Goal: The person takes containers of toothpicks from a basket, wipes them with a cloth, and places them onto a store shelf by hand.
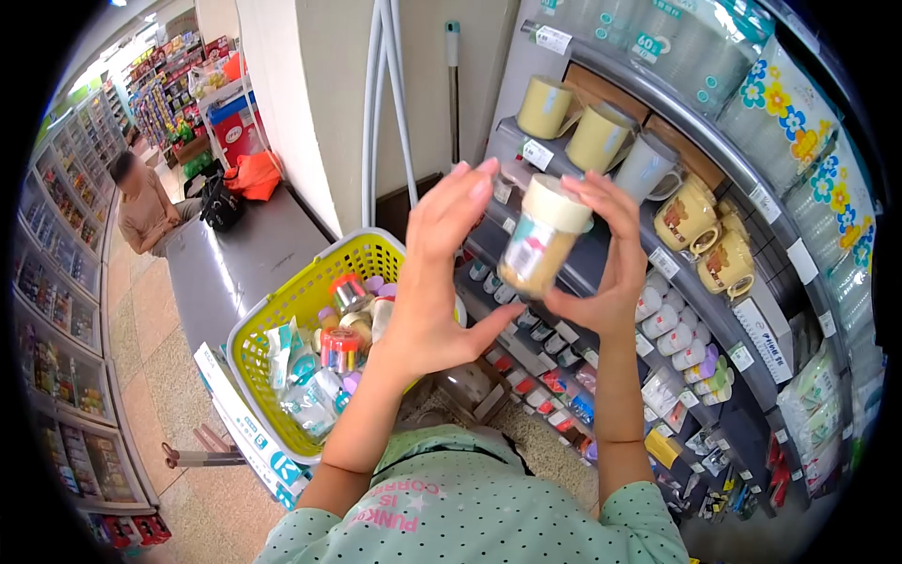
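A small jar (537, 254) with a cream lid, a printed label and a tan lower part is tilted in front of my chest. My right hand (613, 258) grips it, fingers at the lid and thumb near the base. On the jar's other side my left hand (434, 273) is open, its fingers stretched upward and its thumb apart from them. It appears not to touch the jar. Below my left hand is a yellow-green basket (252, 340) holding several jars with red lids (340, 348), plastic packets and other small goods.
Shelves on the right carry yellow mugs (599, 134), a grey mug (648, 164), bear-print mugs (688, 214) and packaged cups (676, 56). The basket rests by a grey counter (240, 263) with a black bag (222, 199). A person (141, 211) sits beyond it.
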Available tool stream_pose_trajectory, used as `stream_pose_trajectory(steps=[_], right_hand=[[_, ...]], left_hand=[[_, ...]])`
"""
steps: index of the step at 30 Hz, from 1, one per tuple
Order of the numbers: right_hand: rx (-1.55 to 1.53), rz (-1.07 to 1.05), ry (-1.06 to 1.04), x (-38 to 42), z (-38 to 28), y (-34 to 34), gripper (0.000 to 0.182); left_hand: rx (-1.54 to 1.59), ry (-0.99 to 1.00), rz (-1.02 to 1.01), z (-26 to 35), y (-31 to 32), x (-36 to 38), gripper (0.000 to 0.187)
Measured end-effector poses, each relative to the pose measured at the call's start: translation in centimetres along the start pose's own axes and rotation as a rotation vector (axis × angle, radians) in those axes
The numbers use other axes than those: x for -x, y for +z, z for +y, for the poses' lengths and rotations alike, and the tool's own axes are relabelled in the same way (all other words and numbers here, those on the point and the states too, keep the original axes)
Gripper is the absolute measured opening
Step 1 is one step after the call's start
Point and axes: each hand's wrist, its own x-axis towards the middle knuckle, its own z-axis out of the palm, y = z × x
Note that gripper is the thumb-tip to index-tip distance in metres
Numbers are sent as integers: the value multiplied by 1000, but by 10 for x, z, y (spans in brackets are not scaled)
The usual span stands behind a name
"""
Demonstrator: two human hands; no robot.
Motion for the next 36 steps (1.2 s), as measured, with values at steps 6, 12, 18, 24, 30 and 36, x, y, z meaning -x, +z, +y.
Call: stream_pose_trajectory(steps=[6,12,18,24,30,36], right_hand=[[-369,-72,31,2,3,-8,84],[-487,-128,105,9,9,-20,88],[114,-187,227,-3,-20,-62,119],[285,-276,273,-22,-42,-67,95],[493,-345,220,-29,-38,-66,78],[305,-270,324,-27,-29,-51,86]], left_hand=[[111,13,-73,-8,5,-24,101],[207,61,-171,-11,13,-38,87],[-87,108,-125,-1,18,-52,79],[-267,171,-149,-9,32,-51,80],[-316,186,-105,-21,36,-48,79],[-310,168,-107,-27,32,-53,81]])
